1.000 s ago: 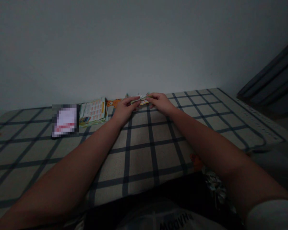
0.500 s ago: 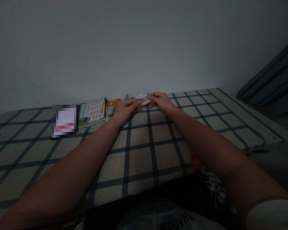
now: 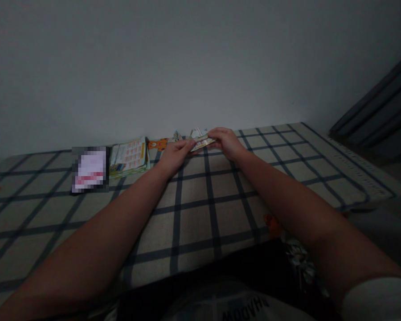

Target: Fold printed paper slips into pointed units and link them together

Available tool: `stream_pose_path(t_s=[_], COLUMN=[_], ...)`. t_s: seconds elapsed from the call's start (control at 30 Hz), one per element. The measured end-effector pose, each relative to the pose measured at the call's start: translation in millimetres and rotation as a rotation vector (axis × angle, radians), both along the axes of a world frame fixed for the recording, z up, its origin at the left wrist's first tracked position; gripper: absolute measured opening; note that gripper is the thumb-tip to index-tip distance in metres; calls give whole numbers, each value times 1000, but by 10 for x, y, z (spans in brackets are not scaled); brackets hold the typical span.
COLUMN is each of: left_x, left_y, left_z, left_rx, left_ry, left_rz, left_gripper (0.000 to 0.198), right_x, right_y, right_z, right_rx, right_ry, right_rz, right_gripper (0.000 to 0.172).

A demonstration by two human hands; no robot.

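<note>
A small folded piece of printed paper (image 3: 202, 142) is held between my two hands, just above the far part of the checked cloth. My left hand (image 3: 177, 154) pinches its left end between thumb and fingers. On the right end, my right hand (image 3: 225, 139) grips it with bent fingers. Right behind the held piece lies another folded paper (image 3: 198, 132), partly covered by it. A small folded paper shape (image 3: 177, 135) stands by the wall, beyond my left hand.
Left of my hands lies a stack of printed sheets (image 3: 128, 156), with a blurred-out phone-like object (image 3: 90, 170) beside it. The checked cloth (image 3: 194, 227) runs back to a grey wall (image 3: 200, 62). Several folded papers (image 3: 302, 263) lie near my lap. A dark curtain (image 3: 381, 98) hangs at right.
The held paper has turned slightly and shows more of its printed face. My left hand has shifted a little toward me and left; the right hand has barely moved.
</note>
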State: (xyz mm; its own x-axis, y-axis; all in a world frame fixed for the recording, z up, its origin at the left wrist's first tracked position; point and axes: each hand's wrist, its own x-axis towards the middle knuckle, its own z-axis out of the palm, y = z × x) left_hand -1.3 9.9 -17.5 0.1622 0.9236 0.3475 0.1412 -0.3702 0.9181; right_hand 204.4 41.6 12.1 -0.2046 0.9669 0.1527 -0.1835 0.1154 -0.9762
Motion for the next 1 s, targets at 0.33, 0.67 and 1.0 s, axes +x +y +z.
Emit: stream_pose_path(t_s=[0.33, 0.67, 1.0], left_x=[6, 19, 26], left_y=[55, 21, -7], left_z=[-21, 27, 26], left_rx=[-40, -203, -285], left_ry=[-160, -288, -165], left_rz=[23, -112, -31], left_gripper=[67, 60, 38], right_x=[-39, 8, 5], right_y=[4, 54, 14], right_z=[-40, -82, -100], right_rx=[82, 239, 336], right_ry=[-87, -285, -282], right_rz=[-4, -9, 103], right_gripper=[8, 21, 39])
